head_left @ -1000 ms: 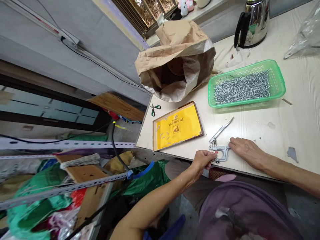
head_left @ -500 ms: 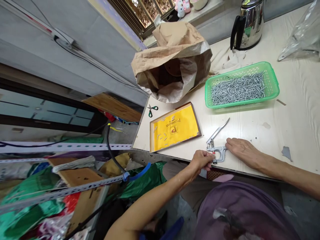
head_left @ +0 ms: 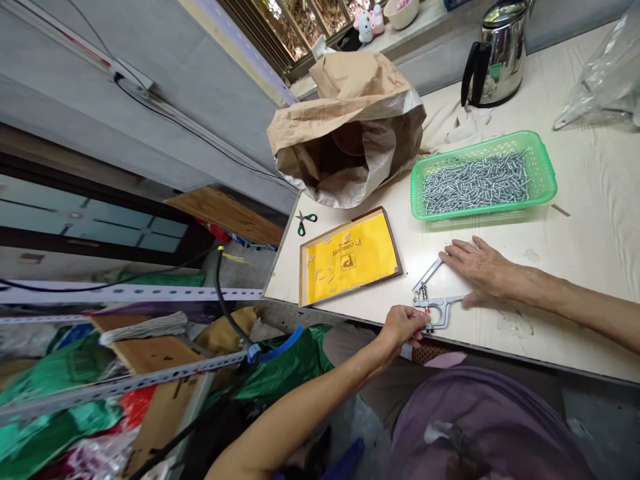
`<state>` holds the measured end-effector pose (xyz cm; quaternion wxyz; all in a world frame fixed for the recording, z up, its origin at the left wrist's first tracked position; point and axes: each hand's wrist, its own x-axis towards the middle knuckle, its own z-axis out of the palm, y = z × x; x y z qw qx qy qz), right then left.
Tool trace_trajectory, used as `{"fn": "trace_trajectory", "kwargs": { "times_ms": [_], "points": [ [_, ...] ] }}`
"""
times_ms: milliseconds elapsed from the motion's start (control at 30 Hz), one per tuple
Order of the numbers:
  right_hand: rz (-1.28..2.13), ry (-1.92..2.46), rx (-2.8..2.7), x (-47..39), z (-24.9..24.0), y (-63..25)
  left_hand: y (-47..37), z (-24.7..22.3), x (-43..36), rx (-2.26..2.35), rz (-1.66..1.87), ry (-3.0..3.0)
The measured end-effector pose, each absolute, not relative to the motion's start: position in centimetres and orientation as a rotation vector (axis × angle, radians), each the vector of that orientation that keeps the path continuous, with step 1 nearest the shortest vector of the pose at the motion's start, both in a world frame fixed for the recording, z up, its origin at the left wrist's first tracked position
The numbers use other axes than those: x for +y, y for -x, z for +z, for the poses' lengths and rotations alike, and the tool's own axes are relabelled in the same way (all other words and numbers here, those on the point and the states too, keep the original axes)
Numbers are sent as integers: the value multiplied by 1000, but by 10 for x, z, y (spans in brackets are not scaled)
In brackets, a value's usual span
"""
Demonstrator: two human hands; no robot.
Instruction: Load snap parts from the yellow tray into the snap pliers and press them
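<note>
1. Grey wall (head_left: 210,113) and perforated metal shelf bars (head_left: 125,293) stand at far left, with green bags (head_left: 75,380) below.
2. Scissors (head_left: 303,223) lie near the corner of the pale, wood-grained table (head_left: 590,253).
3. To the right of them is a shallow box (head_left: 367,243) with a yellow bottom and few small metal pieces; behind it, under the window (head_left: 300,27), an open paper sack (head_left: 350,87).
4. The left hand (head_left: 405,325) is at the head of the hand press (head_left: 440,317), which lies by the front edge of the table. Its fingertips are close together — whether they grip something, I cannot tell.
5. Behind the press is a green basket (head_left: 549,180) of metal pins (head_left: 475,180), then a kettle (head_left: 503,60).
6. The right hand (head_left: 480,267) has fingers wide: fingertips on the upper handle, thumb beside the lower one.
7. At far right is a clear plastic bag (head_left: 605,87).
8. Half a second ago the right hand rested lower, and the upper handle's tip was uncovered — now the fingers cover it. The left hand has stayed at the head.
</note>
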<state>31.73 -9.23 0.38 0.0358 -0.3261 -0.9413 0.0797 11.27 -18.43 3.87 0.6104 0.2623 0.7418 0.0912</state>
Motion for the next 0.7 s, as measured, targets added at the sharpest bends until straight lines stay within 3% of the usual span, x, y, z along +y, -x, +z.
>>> {"fn": "trace_trajectory", "kwargs": {
  "times_ms": [333, 500, 700],
  "points": [
    [254, 1087, -2933, -101, 24, -313, -106, 29, -193, 1710, 169, -733],
    [240, 1150, -2895, -112, 25, -315, -112, 30, -198, 1834, 280, -1618],
    [247, 1185, -2907, -115, 30, -317, -133, 15, -163, 1428, 206, -2347]
  ]
}}
